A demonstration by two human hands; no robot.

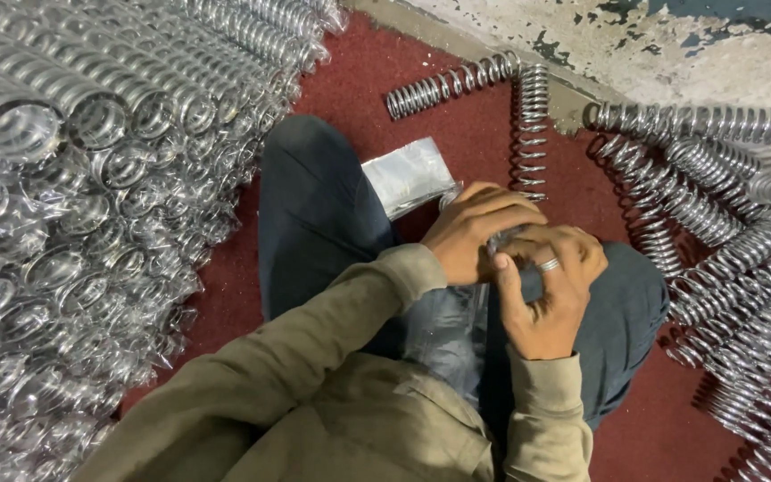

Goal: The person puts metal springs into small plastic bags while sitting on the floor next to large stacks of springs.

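My left hand and my right hand meet over my lap, both closed around a metal coil spring and the mouth of a clear plastic sleeve that runs down between my knees. Most of the spring is hidden by my fingers. There is a ring on my right hand. A stack of flat clear plastic sleeves lies on my left thigh just beyond my left hand.
A large heap of bagged shiny springs fills the left. Loose bare springs pile up on the right, and two lie ahead on the red carpet. A worn painted wall stands beyond.
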